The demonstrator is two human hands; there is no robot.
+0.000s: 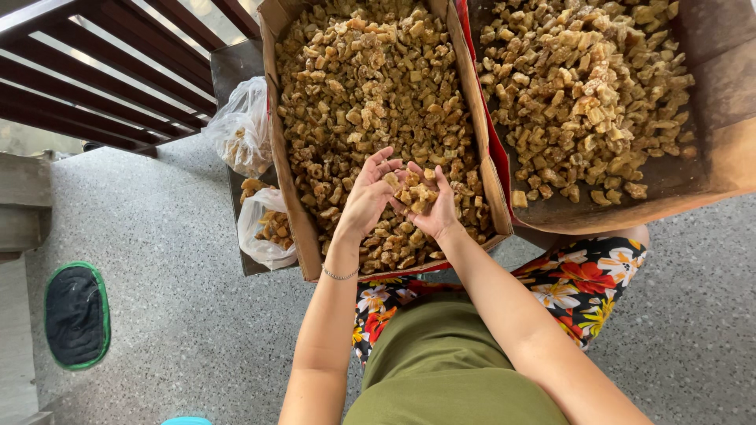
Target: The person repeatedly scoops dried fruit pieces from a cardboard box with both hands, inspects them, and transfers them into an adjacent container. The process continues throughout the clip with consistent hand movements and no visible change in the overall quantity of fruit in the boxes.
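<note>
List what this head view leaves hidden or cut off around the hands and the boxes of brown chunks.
- Right hand: its cupped palm is covered by a heap of brown chunks.
- Left box: its floor is buried under chunks; the far end is cut by the top edge.
- Right box: cut by the top and right edges.
- Plastic bags: contents blurred by crinkled film.
- Left hand: palm faces away.

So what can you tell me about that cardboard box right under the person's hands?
The cardboard box is brown, open-topped and shallow, resting on the speckled floor against the person's knees. It is nearly full of small, lumpy golden-brown pieces. The left hand and right hand hover over its near end, cupping some pieces. A second box touches its right wall; plastic bags sit to its left.
</note>
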